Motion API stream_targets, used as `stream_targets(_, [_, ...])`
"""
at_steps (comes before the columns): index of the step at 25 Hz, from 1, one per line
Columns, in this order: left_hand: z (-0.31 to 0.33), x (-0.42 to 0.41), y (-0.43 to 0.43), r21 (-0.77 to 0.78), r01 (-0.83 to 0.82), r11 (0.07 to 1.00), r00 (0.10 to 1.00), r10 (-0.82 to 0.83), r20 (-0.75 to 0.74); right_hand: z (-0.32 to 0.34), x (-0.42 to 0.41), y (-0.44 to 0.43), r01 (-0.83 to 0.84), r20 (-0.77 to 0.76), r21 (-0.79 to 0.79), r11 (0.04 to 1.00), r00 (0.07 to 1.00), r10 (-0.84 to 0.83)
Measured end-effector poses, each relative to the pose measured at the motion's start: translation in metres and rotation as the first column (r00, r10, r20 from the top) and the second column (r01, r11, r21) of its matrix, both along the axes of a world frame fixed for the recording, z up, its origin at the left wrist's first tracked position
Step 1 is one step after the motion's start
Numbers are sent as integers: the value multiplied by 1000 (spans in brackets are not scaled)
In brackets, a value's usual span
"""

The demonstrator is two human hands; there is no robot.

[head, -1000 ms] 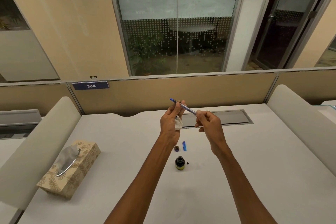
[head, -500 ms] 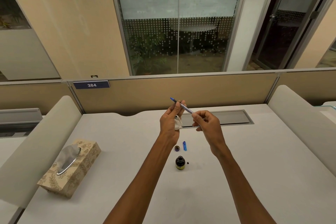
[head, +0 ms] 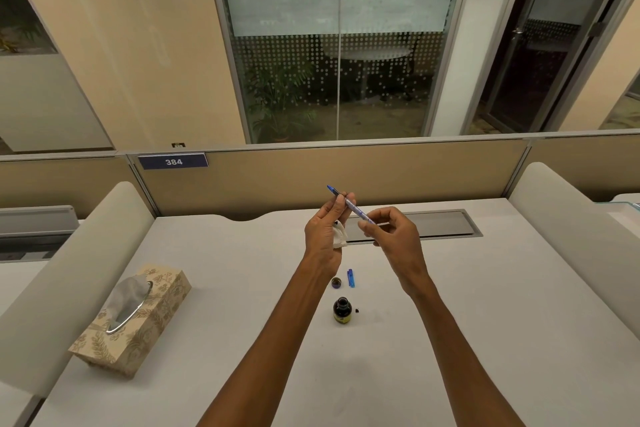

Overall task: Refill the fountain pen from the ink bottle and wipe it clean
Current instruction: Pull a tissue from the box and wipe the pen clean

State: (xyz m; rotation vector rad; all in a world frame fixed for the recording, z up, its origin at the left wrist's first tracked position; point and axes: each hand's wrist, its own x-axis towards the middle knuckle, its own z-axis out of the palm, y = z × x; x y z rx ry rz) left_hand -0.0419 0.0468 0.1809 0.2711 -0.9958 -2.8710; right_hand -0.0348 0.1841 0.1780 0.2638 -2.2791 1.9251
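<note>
The desk [head: 485, 305] carries a tissue box [head: 135, 319] at the left, likely for wiping. Above the middle, the left hand [head: 323, 236] pinches the pen [head: 349, 204] near its blue upper end and keeps a tissue [head: 340, 236] tucked in its palm, probably ready to wipe. The right hand [head: 394, 239] pinches the pen's lower end, steadying it on a slant. Below them stands the bottle [head: 342, 310], open, with the pen cap [head: 350, 278] and lid [head: 336, 282] lying just behind. A dark drop [head: 357, 311] sits beside it.
</note>
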Motion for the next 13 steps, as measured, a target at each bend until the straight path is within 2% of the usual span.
stream_targets(5, [1,-3,-1,-37,-2,999,1000,2,-9,-3,-1,-2,-16,49,32,999,999,14])
stream_targets(9, [0,-1,2,-46,6,999,1000,-5,8,0,-4,-3,8,-56,128,992,998,-1])
stream_targets(13, [-1,-1,4,-70,19,997,1000,-18,12,3,-8,-4,79,-104,139,987,992,-65])
